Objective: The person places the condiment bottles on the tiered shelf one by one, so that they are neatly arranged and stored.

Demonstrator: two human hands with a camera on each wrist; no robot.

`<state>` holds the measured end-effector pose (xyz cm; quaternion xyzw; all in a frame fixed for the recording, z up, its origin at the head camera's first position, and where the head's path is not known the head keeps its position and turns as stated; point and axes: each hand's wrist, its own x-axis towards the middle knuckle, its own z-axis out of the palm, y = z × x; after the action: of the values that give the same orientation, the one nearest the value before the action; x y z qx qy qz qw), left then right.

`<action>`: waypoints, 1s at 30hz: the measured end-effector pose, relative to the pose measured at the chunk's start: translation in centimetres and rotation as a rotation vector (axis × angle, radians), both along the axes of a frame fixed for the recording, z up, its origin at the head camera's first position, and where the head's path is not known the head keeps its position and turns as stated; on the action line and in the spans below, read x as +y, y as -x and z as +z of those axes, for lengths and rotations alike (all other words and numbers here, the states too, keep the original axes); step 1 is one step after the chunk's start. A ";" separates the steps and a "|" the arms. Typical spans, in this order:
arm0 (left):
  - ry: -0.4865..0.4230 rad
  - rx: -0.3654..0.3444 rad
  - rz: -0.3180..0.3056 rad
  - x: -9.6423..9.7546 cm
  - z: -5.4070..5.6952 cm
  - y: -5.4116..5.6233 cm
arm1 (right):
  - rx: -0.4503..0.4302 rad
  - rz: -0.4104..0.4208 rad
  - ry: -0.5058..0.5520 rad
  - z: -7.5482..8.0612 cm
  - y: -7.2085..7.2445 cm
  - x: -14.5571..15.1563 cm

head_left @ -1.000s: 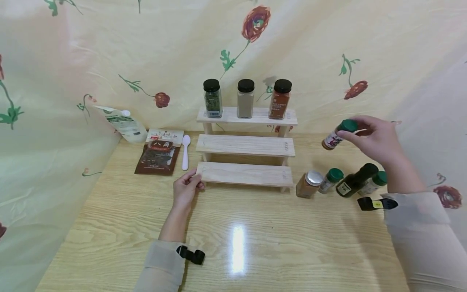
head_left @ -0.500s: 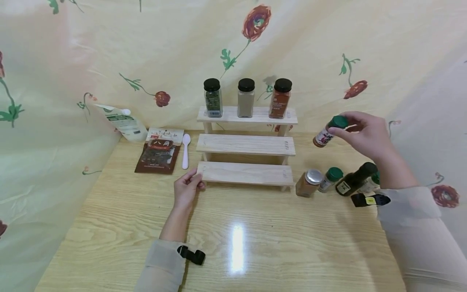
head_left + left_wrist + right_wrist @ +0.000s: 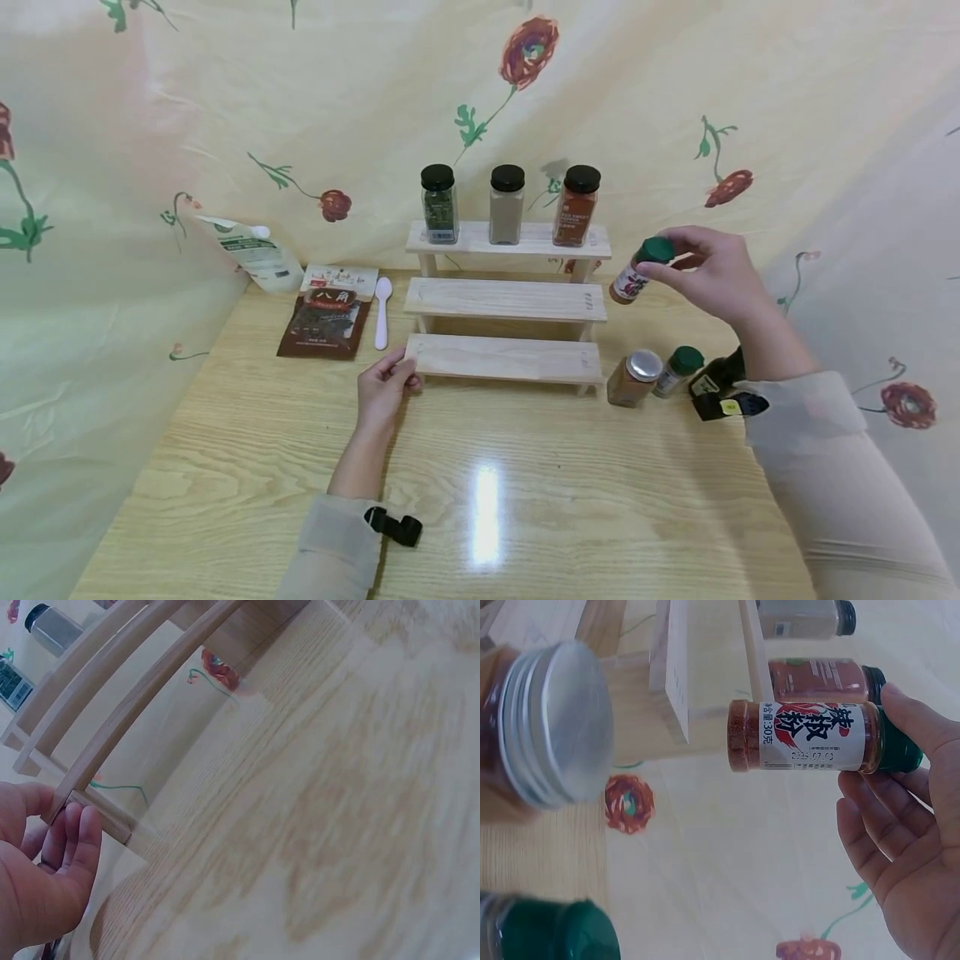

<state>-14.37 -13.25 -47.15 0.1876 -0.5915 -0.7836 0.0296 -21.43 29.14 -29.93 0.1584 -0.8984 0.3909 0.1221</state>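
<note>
Wood of the lowest shelf (image 3: 502, 358) is nearest me, pinched at its left end by my left grip (image 3: 385, 390), which has stayed put over the last second. Beyond it on the right, a silver-lidded jar (image 3: 632, 385) and a green-capped jar (image 3: 680, 368) stand on the table (image 3: 585, 500), and my right sleeve (image 3: 806, 417) and forearm now hide more behind them. Farther off, my right grip (image 3: 708, 267) has moved left, bringing the chilli jar (image 3: 633, 275) through the air to just beside the right end of the middle shelf (image 3: 502, 300). That puts it closer to the shelves, though I judge it is resting on nothing yet. I hold it by its green cap (image 3: 657, 250), so it hangs tilted, base toward the shelves. It is clear, with reddish-brown powder (image 3: 742, 736) showing past a white label (image 3: 814, 736) with bold black characters. Farthest back, three black-capped jars (image 3: 506, 212) stand upright on the top shelf (image 3: 472, 235), unmoved.
</note>
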 end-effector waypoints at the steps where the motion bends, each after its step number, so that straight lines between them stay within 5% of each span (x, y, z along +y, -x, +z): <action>1: 0.000 0.001 0.001 0.0 0.0 0.0 | 0.000 0.007 0.001 0.0 0.0 -0.2; 30: -0.012 0.026 0.007 0.1 -0.2 0.0 | -0.035 0.089 0.077 -1.4 1.8 -8.0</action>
<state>-14.33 -13.15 -47.40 0.1797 -0.5859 -0.7893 0.0388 -23.19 21.11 -31.33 0.1864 -0.8767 0.4331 0.0951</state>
